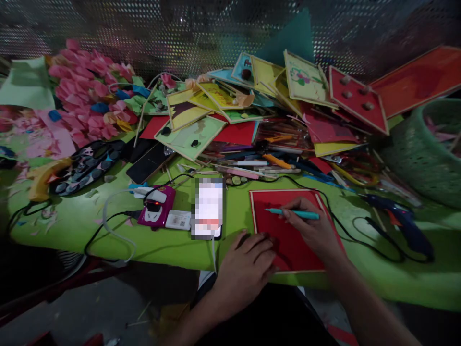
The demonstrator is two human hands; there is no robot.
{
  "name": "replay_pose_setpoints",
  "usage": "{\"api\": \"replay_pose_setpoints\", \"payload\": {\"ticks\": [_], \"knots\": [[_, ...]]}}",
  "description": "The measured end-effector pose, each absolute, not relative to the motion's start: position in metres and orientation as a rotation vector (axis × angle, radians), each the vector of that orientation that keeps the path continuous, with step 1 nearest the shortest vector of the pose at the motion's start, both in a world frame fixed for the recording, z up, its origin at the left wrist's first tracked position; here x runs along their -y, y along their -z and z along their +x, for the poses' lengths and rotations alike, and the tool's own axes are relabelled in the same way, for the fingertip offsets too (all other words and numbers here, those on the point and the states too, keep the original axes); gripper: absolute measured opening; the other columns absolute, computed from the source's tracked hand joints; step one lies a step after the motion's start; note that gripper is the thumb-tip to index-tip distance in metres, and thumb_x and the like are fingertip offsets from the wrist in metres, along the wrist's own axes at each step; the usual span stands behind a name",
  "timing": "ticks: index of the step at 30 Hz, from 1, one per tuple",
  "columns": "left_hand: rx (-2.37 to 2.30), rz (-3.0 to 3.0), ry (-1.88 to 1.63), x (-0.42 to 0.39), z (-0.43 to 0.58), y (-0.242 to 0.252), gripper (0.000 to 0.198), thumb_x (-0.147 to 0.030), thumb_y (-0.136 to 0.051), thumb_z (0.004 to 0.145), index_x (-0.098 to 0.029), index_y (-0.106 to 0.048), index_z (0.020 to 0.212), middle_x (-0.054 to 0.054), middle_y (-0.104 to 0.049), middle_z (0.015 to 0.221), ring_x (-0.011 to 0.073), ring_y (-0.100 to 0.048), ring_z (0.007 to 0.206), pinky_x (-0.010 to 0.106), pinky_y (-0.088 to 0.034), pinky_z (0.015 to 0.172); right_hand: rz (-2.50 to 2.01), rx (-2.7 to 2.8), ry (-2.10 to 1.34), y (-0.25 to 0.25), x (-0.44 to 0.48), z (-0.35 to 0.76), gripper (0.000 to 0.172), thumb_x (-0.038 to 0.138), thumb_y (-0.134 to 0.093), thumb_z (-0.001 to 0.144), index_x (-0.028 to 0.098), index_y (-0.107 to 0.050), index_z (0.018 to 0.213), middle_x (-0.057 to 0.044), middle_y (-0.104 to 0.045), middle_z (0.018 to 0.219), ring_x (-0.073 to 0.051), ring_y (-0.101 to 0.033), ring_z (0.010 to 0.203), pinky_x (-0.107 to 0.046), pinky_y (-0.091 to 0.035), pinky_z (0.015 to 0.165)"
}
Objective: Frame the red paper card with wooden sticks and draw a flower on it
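A flat, red, four-sided card (293,241) with thin pale strips along its edges lies on the bright green table (162,247); the left hand (250,257), fingers a bit apart, rests on its near left corner, and the right hand (309,225) pinches a thin blue-green pen (303,214) above it

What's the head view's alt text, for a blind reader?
The right hand holds a slim teal pen over a pale-edged, rectangular red panel on a cluttered green table; the left hand lies across the panel's near-left corner.

There are two hands (248,262), one teal pen (306,215), one lit phone (208,204), one basket (414,154).
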State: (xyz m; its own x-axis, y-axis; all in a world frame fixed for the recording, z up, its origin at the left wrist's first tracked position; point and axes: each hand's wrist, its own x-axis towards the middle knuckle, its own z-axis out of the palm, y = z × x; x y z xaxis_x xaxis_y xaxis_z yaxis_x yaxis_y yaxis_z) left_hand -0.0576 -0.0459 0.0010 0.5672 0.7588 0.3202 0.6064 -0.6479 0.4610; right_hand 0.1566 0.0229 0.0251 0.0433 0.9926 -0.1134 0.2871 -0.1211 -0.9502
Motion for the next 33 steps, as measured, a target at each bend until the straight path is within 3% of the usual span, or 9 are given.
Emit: {"api": "replay_pose_setpoints", "payload": {"ticks": [5,18,33], "knots": [[-1.140,2.495,-0.767,0.0446,-0.0572,-0.0035,0.021,-0.036,-0.055,0.097,-0.027,-0.064,0.114,-0.007,-0.069,0.132,0.0106,-0.054,0.132,0.037,-0.030,0.120,-1.540,1.321,-1.123,-0.0291,-0.0236,0.1530,0.026,0.046,-0.075,0.081,0.021,-0.065,0.082,-0.003,-0.067,0.073,-0.016,-0.062,0.067,-0.027,-0.049,0.061],[-1.137,2.499,-0.746,0.0448,-0.0570,-0.0032,0.022,-0.037,-0.054,0.098,-0.027,-0.065,0.114,-0.006,-0.069,0.133,0.0114,-0.055,0.132,0.038,-0.033,0.119,-1.550,1.284,-1.129,-0.0282,-0.0235,0.1521,0.032,0.051,-0.077,0.077,0.021,-0.066,0.081,-0.002,-0.068,0.074,-0.018,-0.063,0.067,-0.029,-0.051,0.063],[-1.127,2.518,-0.724,0.0450,-0.0582,-0.0031,0.023,-0.036,-0.055,0.097,-0.027,-0.065,0.115,-0.004,-0.069,0.132,0.0128,-0.055,0.132,0.039,-0.035,0.118,-1.559,1.330,-1.119,-0.0297,-0.0246,0.1516,0.027,0.047,-0.075,0.080,0.022,-0.066,0.082,-0.001,-0.068,0.075,-0.017,-0.064,0.068,-0.030,-0.051,0.065]]}}
